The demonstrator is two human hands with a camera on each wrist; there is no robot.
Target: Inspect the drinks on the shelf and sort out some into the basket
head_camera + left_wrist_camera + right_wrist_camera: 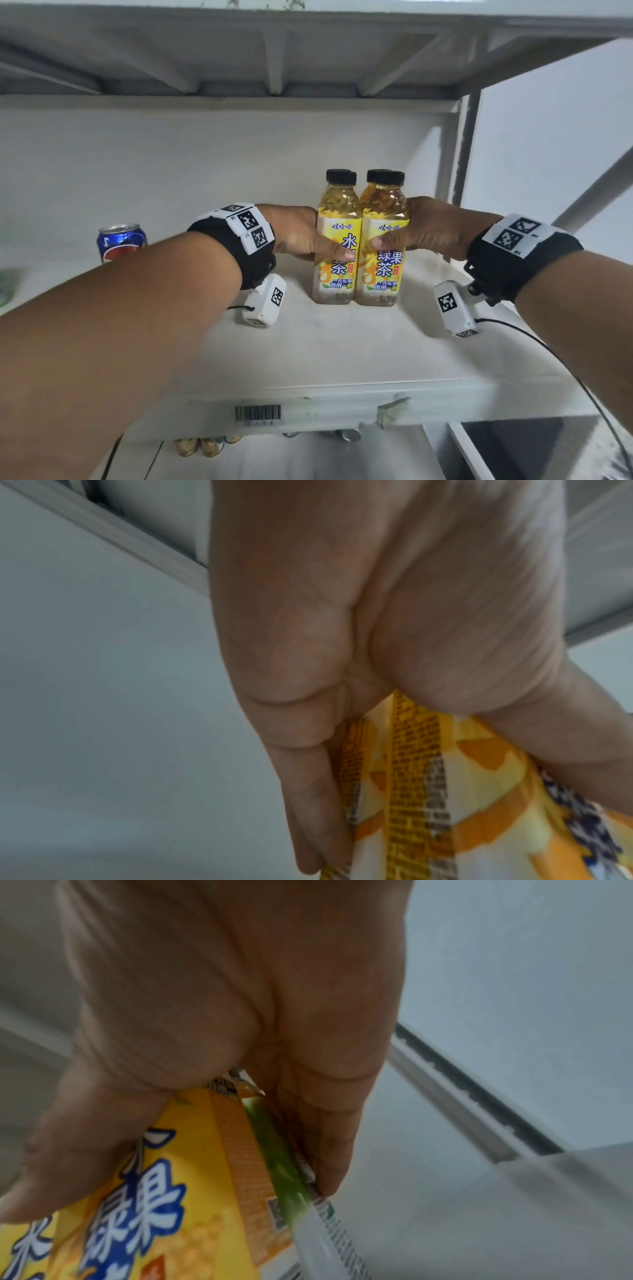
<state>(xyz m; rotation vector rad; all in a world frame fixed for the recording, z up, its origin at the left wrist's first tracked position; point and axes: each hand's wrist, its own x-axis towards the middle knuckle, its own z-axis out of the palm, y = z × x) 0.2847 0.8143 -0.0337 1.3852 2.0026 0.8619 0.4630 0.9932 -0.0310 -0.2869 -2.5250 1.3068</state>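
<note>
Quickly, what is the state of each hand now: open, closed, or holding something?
Left hand: grips the left front tea bottle, thumb across its label.
Right hand: grips the right front tea bottle, thumb across its label.

place: shop or stockroom | shelving: white metal shelf (342, 346) under another tier | price strip: barcode label (257, 412) on front edge | stock: identical tea bottles (359, 240) in rows, cola can (121, 241), more cans (202, 445) on tier below
</note>
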